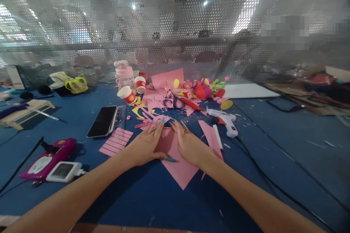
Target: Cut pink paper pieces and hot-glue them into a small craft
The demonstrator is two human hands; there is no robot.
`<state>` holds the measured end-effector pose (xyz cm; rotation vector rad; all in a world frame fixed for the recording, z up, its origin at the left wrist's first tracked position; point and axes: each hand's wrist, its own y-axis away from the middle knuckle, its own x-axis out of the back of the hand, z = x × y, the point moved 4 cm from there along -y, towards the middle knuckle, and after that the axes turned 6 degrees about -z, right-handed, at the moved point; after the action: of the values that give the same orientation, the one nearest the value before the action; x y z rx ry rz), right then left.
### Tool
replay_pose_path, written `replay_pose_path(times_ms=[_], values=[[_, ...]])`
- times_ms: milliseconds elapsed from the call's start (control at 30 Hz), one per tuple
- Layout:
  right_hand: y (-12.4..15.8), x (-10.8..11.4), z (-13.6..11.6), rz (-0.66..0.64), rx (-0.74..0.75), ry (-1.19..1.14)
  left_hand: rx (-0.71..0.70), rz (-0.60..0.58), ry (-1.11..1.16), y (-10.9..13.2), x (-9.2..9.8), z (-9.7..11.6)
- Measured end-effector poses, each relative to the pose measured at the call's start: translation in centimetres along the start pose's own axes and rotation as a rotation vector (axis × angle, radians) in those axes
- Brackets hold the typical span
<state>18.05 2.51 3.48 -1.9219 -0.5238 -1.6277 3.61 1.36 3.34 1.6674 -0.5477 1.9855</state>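
Note:
A sheet of pink paper (179, 169) lies on the blue table, one corner towards me. My left hand (149, 142) rests on its left part, fingers stretched towards the far edge and thumb spread apart across the sheet. On the right part lies my right hand (191, 145), fingers extended to the same far edge; its thumb is hard to make out. Between the fingertips a narrow strip along that edge looks raised or folded. Pink paper strips (147, 116) are heaped just beyond my fingers. Another pink piece (210, 134) is right of my right hand.
A white glue gun (225, 120) with a black cord lies at the right. Scissors (175, 102) and red-handled pliers (191, 103) lie among scraps. Paper cups (127, 95), a bottle (124, 76), a phone (102, 121) and a purple power bank (49, 158) stand or lie left.

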Motion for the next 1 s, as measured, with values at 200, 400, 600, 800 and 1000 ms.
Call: replay_pose_path(times_ms=[200,400,600,800,1000], values=[[-0.12,0.17,-0.32,-0.046,-0.008,0.062,0.017,-0.012,0.032,-0.07,0.09,-0.08],[-0.28,0.37,-0.38,-0.080,-0.020,0.070,0.040,-0.012,0.044,-0.04,0.16,-0.19],[-0.28,0.24,-0.46,-0.076,-0.006,0.083,0.044,-0.002,0.051,0.02,0.37,-0.02],[-0.31,0.44,-0.58,-0.082,-0.011,0.076,0.039,0.016,0.044,0.05,0.32,0.00],[-0.17,0.33,-0.53,-0.067,-0.003,0.090,0.021,0.014,0.032,0.13,0.25,0.06]])
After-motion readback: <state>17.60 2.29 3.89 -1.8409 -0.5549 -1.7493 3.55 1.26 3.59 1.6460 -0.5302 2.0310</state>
